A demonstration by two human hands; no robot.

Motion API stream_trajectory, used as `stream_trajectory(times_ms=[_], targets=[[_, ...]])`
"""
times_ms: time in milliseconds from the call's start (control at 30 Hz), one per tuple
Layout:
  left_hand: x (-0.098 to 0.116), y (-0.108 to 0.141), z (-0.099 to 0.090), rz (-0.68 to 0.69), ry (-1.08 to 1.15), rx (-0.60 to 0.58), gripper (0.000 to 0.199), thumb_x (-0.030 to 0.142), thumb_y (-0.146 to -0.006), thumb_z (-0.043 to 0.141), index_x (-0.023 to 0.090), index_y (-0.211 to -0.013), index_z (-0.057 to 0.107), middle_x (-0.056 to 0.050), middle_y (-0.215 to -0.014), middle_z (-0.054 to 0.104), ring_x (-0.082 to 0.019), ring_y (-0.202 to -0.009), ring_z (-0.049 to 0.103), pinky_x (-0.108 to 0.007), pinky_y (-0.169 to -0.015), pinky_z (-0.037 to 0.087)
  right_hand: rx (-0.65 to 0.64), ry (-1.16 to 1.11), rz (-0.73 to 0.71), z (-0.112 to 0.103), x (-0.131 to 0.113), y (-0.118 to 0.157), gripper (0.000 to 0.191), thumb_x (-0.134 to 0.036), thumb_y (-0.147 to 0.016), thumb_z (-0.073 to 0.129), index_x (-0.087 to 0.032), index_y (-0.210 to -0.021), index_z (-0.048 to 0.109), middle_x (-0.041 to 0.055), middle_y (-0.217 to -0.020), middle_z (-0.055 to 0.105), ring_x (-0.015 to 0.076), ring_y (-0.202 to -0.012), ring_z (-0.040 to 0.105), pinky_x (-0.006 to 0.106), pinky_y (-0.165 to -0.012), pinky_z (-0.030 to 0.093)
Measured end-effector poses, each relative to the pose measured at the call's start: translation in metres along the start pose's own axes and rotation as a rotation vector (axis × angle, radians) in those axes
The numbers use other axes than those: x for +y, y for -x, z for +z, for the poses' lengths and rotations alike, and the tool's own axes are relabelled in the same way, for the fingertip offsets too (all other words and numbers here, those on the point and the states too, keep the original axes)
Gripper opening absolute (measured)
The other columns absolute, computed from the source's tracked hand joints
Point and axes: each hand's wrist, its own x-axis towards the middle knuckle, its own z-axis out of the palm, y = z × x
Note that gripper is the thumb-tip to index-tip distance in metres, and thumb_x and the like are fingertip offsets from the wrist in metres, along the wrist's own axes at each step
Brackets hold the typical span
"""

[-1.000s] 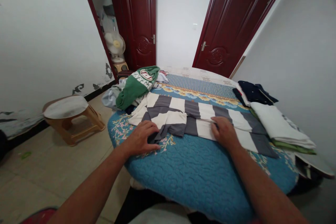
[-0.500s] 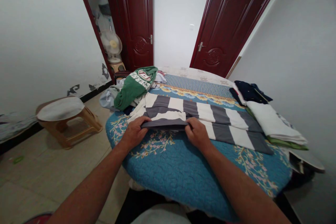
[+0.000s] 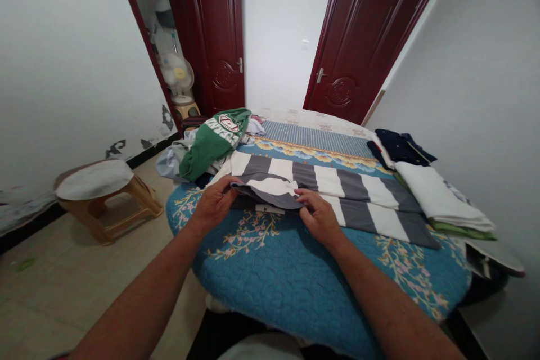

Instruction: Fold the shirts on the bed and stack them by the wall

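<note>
A grey-and-white striped garment [image 3: 329, 180] lies lengthwise across the table. Between my hands its dark grey edge is lifted into a gap, and a small white label [image 3: 270, 210] shows inside. My left hand [image 3: 216, 202] pinches the left end of this edge. At the right end, my right hand [image 3: 318, 214] grips the cloth between thumb and fingers. Just beyond my left hand, a green garment with white lettering [image 3: 217, 138] rests on a heap of clothes.
A blue quilted cover with flowers [image 3: 278, 270] is on the table. Folded white cloth [image 3: 442, 194] and dark navy clothing [image 3: 405, 147] lie at the right end. A tan stool [image 3: 105, 197] stands on the floor at left, and a fan [image 3: 179, 76] stands in the doorway behind.
The grey edge, pulled straight and nearly flat before, is now parted, revealing the label. My left hand has risen slightly, and my right fingers have shifted on the cloth.
</note>
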Motion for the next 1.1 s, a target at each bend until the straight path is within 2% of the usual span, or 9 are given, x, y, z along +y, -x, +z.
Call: stream_trajectory(times_ms=[133, 300, 467, 567, 633, 733, 833, 967, 1100], targets=[[0.002, -0.006, -0.002, -0.005, 0.010, 0.006, 0.032, 0.050, -0.099, 0.058, 0.022, -0.102, 0.073, 0.001, -0.083, 0.070, -0.018, -0.076, 0.061, -0.028, -0.073, 0.049, -0.033, -0.222, 0.213, 0.003, -0.009, 0.000, 0.021, -0.023, -0.086, 0.059, -0.028, -0.102, 0.072, 0.0055, -0.130, 0.078, 0.0273, -0.120, 0.074, 0.046, -0.095, 0.066], [0.003, -0.020, -0.004, -0.026, 0.023, -0.017, 0.032, 0.049, -0.100, 0.057, 0.022, -0.101, 0.074, 0.000, -0.084, 0.072, -0.019, -0.079, 0.063, -0.028, -0.075, 0.050, -0.121, -0.462, 0.519, -0.006, -0.012, -0.021, 0.017, -0.032, -0.087, 0.066, -0.026, -0.100, 0.075, 0.0042, -0.094, 0.081, 0.0246, -0.080, 0.080, 0.041, -0.074, 0.069], [-0.005, -0.084, 0.009, -0.043, -0.042, 0.046, 0.038, 0.053, -0.101, 0.054, 0.022, -0.096, 0.074, -0.003, -0.094, 0.076, -0.022, -0.090, 0.067, -0.031, -0.085, 0.052, -0.030, -0.702, 0.671, -0.013, 0.001, -0.078, 0.018, -0.029, -0.083, 0.074, -0.023, -0.098, 0.066, 0.0037, -0.083, 0.076, 0.0208, -0.071, 0.078, 0.031, -0.061, 0.065], [-0.021, -0.121, 0.025, -0.196, -0.066, 0.060, 0.037, 0.051, -0.099, 0.055, 0.020, -0.098, 0.074, -0.006, -0.095, 0.077, -0.024, -0.090, 0.069, -0.033, -0.085, 0.053, 0.096, -0.692, 0.780, -0.011, 0.017, -0.101, 0.016, -0.028, -0.089, 0.071, -0.022, -0.101, 0.063, 0.0031, -0.084, 0.073, 0.0180, -0.068, 0.077, 0.027, -0.058, 0.063], [-0.035, -0.129, 0.035, -0.315, -0.060, 0.048, 0.042, 0.053, -0.100, 0.051, 0.018, -0.107, 0.073, -0.008, -0.098, 0.078, -0.026, -0.093, 0.071, -0.034, -0.085, 0.054, 0.109, -0.571, 0.850, -0.009, 0.029, -0.102, 0.019, -0.031, -0.093, 0.068, -0.021, -0.108, 0.063, 0.0040, -0.088, 0.073, 0.0166, -0.062, 0.074, 0.026, -0.053, 0.060], [-0.053, -0.115, 0.044, -0.330, -0.087, -0.012, 0.056, 0.060, -0.100, 0.051, 0.016, -0.131, 0.069, -0.010, -0.101, 0.078, -0.028, -0.098, 0.073, -0.036, -0.089, 0.054, 0.001, -0.317, 0.792, -0.006, 0.043, -0.085, 0.041, -0.039, -0.094, 0.068, -0.020, -0.130, 0.062, 0.0038, -0.090, 0.074, 0.0162, -0.054, 0.069, 0.027, -0.047, 0.053], [-0.058, -0.092, 0.045, -0.256, -0.166, -0.084, 0.071, 0.061, -0.095, 0.061, 0.017, -0.151, 0.057, -0.009, -0.100, 0.077, -0.029, -0.095, 0.073, -0.038, -0.089, 0.053, -0.059, -0.100, 0.575, -0.001, 0.049, -0.067, 0.059, -0.046, -0.092, 0.071, -0.020, -0.144, 0.060, 0.0031, -0.092, 0.075, 0.0180, -0.061, 0.070, 0.031, -0.057, 0.056], [-0.052, -0.081, 0.044, -0.176, -0.204, -0.097, 0.058, 0.044, -0.094, 0.064, 0.023, -0.148, 0.062, -0.006, -0.101, 0.075, -0.026, -0.094, 0.070, -0.037, -0.090, 0.052, -0.028, 0.123, 0.286, 0.013, 0.047, -0.061, 0.054, -0.039, -0.089, 0.073, -0.023, -0.140, 0.069, 0.0068, -0.106, 0.078, 0.0238, -0.089, 0.073, 0.042, -0.089, 0.060], [-0.055, -0.090, 0.051, -0.187, -0.107, 0.050, 0.045, 0.038, -0.100, 0.050, 0.020, -0.136, 0.069, -0.002, -0.087, 0.069, -0.022, -0.084, 0.066, -0.034, -0.083, 0.051, 0.044, 0.092, 0.188, 0.027, 0.047, -0.066, 0.043, -0.035, -0.094, 0.060, -0.022, -0.132, 0.075, 0.0098, -0.121, 0.079, 0.0272, -0.109, 0.072, 0.046, -0.105, 0.054]])
